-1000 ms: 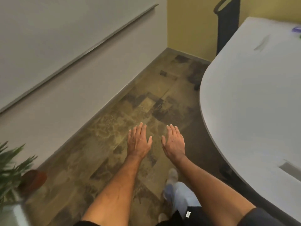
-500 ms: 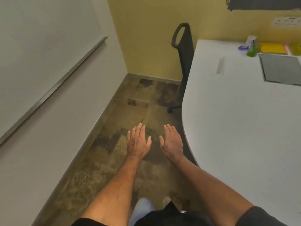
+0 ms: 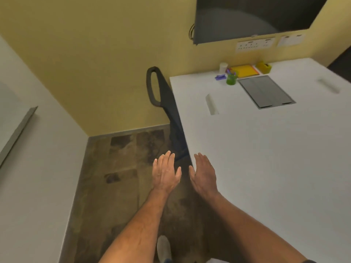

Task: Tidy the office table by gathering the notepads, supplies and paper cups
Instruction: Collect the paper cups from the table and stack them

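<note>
The table (image 3: 266, 158) is plain white, with a grey hatch panel (image 3: 266, 91) set into it. At its far edge lie a yellow notepad (image 3: 244, 70) with an orange border, a translucent green pen cup (image 3: 231, 79), a purple stapler (image 3: 220, 77), a white paper cup (image 3: 223, 67) and a yellow-green holder (image 3: 263, 67). The wall (image 3: 95, 54) is mustard yellow, the chair (image 3: 167, 103) black, and the floor (image 3: 123, 168) mottled brown in a patchwork of darker squares.

A single head-worn camera looks forward and down from close above two flat, outstretched hands (image 3: 183, 175), facing the white office table (image 3: 266, 149) stretching ahead to their right.
</note>
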Motion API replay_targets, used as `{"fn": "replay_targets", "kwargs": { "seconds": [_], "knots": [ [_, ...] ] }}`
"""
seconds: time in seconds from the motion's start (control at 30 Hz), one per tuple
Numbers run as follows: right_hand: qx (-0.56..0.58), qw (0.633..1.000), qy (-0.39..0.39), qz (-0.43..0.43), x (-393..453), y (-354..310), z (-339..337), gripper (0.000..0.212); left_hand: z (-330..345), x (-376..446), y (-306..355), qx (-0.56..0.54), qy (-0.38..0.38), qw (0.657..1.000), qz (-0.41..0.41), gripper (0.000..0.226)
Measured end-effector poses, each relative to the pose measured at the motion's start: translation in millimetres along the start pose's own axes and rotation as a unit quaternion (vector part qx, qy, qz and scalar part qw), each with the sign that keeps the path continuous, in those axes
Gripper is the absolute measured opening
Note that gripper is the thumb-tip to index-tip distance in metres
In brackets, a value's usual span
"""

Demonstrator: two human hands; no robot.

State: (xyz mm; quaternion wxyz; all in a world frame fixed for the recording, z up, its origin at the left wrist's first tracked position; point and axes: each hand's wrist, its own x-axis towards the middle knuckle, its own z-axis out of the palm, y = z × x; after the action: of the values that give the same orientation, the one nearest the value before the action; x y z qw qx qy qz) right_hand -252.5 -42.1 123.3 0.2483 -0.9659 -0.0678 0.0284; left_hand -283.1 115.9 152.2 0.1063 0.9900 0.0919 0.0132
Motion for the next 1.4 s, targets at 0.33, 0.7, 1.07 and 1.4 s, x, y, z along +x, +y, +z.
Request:
{"fn": "replay_targets", "kwargs": {
  "seconds": [0.33,0.7,1.07,1.4],
  "knots": [
    [-0.016,0.990,0.100,0.096,187,-22,-10,0.057,-23,230,8,-0.025,0.032,0.985,0.166,0.060],
    [-0.014,0.977,0.149,0.152,404,-1,-34,0.055,-8,471,49,-0.018,0.016,0.970,0.241,0.062],
    [-0.006,0.972,0.160,0.170,561,-6,-59,0.055,-17,644,70,-0.040,-0.023,0.963,0.267,0.061],
    [0.004,0.969,0.159,0.190,682,12,-71,0.053,6,777,96,-0.045,-0.040,0.952,0.300,0.061]
  ]
}}
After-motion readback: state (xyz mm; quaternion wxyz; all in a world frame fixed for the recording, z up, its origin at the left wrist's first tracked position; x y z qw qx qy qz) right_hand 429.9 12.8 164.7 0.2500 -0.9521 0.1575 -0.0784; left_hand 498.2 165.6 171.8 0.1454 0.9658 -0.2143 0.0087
